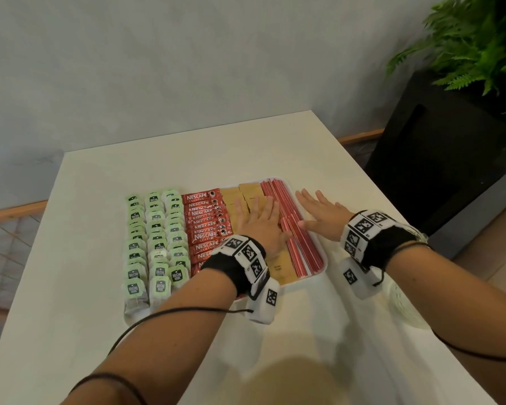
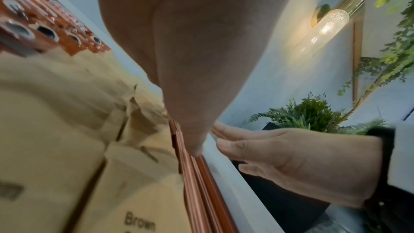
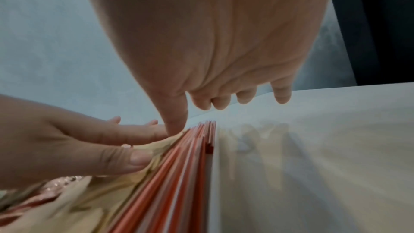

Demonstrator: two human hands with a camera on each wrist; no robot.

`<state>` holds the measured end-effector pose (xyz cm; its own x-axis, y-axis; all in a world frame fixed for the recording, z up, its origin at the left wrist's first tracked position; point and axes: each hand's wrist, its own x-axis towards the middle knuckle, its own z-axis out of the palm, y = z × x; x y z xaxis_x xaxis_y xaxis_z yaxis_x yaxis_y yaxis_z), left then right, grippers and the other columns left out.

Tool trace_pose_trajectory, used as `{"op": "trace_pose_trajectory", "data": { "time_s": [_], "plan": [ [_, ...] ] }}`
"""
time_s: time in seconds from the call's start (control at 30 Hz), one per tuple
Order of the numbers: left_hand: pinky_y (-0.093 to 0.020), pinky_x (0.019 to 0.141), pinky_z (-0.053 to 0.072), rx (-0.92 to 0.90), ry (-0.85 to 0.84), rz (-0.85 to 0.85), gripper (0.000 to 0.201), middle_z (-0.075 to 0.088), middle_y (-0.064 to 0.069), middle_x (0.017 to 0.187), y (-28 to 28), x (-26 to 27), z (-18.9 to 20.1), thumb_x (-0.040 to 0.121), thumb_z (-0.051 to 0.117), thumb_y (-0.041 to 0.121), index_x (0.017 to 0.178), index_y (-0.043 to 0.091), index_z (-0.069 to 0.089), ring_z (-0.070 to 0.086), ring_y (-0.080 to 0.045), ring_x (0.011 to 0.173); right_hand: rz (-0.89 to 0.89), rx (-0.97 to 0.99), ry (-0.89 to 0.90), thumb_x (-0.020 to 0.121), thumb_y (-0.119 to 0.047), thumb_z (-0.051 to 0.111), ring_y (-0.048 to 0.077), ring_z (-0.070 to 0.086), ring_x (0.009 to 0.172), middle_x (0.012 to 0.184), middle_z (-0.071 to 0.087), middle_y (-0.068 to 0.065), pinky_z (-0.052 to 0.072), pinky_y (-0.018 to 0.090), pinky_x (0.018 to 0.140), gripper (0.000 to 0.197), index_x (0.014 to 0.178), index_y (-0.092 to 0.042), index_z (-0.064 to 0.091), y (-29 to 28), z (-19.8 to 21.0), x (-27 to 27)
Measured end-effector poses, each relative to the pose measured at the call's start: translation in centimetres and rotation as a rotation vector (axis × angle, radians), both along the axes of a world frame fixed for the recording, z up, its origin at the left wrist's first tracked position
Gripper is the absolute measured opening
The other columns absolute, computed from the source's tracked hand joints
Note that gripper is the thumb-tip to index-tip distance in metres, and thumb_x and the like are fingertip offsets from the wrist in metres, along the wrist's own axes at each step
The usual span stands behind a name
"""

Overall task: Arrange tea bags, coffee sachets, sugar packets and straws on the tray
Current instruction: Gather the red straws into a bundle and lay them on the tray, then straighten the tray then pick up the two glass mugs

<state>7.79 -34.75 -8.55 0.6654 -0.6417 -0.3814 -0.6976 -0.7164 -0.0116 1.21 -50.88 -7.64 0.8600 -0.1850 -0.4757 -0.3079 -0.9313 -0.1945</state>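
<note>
Smooth white table (image 1: pixel 187 147); flat paper sugar packets (image 1: pixel 249 197) under left hand (image 1: pixel 257 220).

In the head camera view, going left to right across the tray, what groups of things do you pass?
Green tea bags → red Nescafe coffee sachets → brown paper sugar packets → red paper-wrapped straws → white tray rim, beside the flat right hand.
</note>
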Motion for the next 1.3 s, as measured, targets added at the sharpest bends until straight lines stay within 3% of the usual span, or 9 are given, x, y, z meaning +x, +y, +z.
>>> {"op": "trace_pose_trajectory", "data": {
  "time_s": [0.1,0.23,0.37,0.53,0.6,0.73,0.8,0.9,1.3],
  "plan": [
    [-0.065,0.106,-0.026,-0.047,0.021,0.035,0.075,-0.022,-0.003,0.162,2.0,-0.7,0.9,0.101,0.024,0.055,0.155,0.017,-0.012,-0.026,-0.029,0.147,-0.073,0.140,-0.067,0.092,-0.057,0.049,0.024,-0.012,0.149,0.162,-0.013,-0.002,0.008,0.055,0.120,0.093,0.153,-0.024,-0.014,1.5,0.6,-1.6],
    [-0.065,0.109,-0.021,-0.111,0.125,0.224,0.111,-0.037,-0.011,0.154,6.6,-1.5,1.8,0.082,0.039,0.081,0.152,0.022,-0.024,-0.033,-0.035,0.142,-0.040,0.219,-0.105,0.063,-0.076,0.066,0.028,-0.014,0.148,0.162,-0.016,0.005,0.008,0.054,0.120,0.134,0.151,-0.025,-0.022,4.9,0.1,-3.9],
    [-0.065,0.111,-0.015,-0.198,0.081,0.459,0.140,-0.042,-0.018,0.150,13.1,-2.3,1.4,0.061,0.058,0.087,0.148,0.025,-0.032,-0.033,-0.043,0.141,-0.091,0.157,-0.155,0.048,-0.074,0.078,0.033,-0.019,0.147,0.160,-0.024,0.009,0.003,0.059,0.116,0.152,0.148,-0.030,-0.028,7.8,-1.3,-5.1],
    [-0.066,0.114,-0.008,-0.232,0.053,0.639,0.153,-0.043,-0.017,0.151,19.8,-3.5,1.1,0.049,0.074,0.080,0.147,0.030,-0.033,-0.029,-0.043,0.143,-0.163,0.100,-0.171,0.043,-0.071,0.082,0.038,-0.022,0.145,0.157,-0.028,0.015,0.000,0.060,0.117,0.158,0.145,-0.032,-0.031,9.1,-1.8,-5.3],
    [-0.066,0.114,-0.005,-0.208,0.082,0.657,0.157,-0.043,-0.016,0.151,21.3,-4.0,1.0,0.045,0.075,0.080,0.145,0.032,-0.036,-0.025,-0.044,0.144,-0.199,0.087,-0.151,0.043,-0.069,0.084,0.042,-0.016,0.145,0.157,-0.025,0.020,0.004,0.061,0.117,0.159,0.145,-0.032,-0.032,9.2,-1.6,-5.2],
    [-0.059,0.116,0.018,-0.246,0.058,0.660,0.155,-0.025,-0.014,0.159,22.9,-4.7,0.8,0.046,0.083,0.071,0.149,0.034,-0.027,0.009,-0.047,0.146,-0.255,0.092,-0.115,0.039,-0.063,0.089,0.047,0.005,0.145,0.158,-0.010,0.027,0.019,0.066,0.113,0.163,0.145,-0.033,-0.031,9.6,-1.0,-4.6],
    [-0.059,0.114,0.026,-0.332,0.072,0.683,0.152,-0.018,-0.012,0.160,23.4,-4.5,0.8,0.050,0.089,0.060,0.151,0.034,-0.022,0.019,-0.049,0.142,-0.250,0.078,-0.110,0.036,-0.064,0.089,0.049,0.013,0.143,0.157,-0.002,0.028,0.026,0.066,0.110,0.165,0.145,-0.035,-0.031,9.8,-0.8,-4.0],
    [-0.058,0.114,0.027,-0.405,0.093,0.684,0.151,-0.013,-0.012,0.159,24.1,-3.6,0.8,0.051,0.092,0.052,0.153,0.031,-0.018,0.019,-0.050,0.141,-0.236,0.050,-0.109,0.033,-0.066,0.088,0.047,0.019,0.141,0.156,0.005,0.028,0.031,0.064,0.108,0.166,0.145,-0.036,-0.030,10.4,-0.8,-3.0],
    [-0.055,0.116,0.023,-0.454,0.101,0.678,0.149,-0.010,-0.012,0.159,25.0,2.0,1.0,0.052,0.094,0.044,0.154,0.027,-0.012,0.014,-0.045,0.144,-0.259,0.034,-0.151,0.030,-0.066,0.089,0.047,0.028,0.136,0.153,0.012,0.027,0.035,0.062,0.105,0.166,0.145,-0.039,-0.028,11.9,-0.7,1.8]
  ]
}}
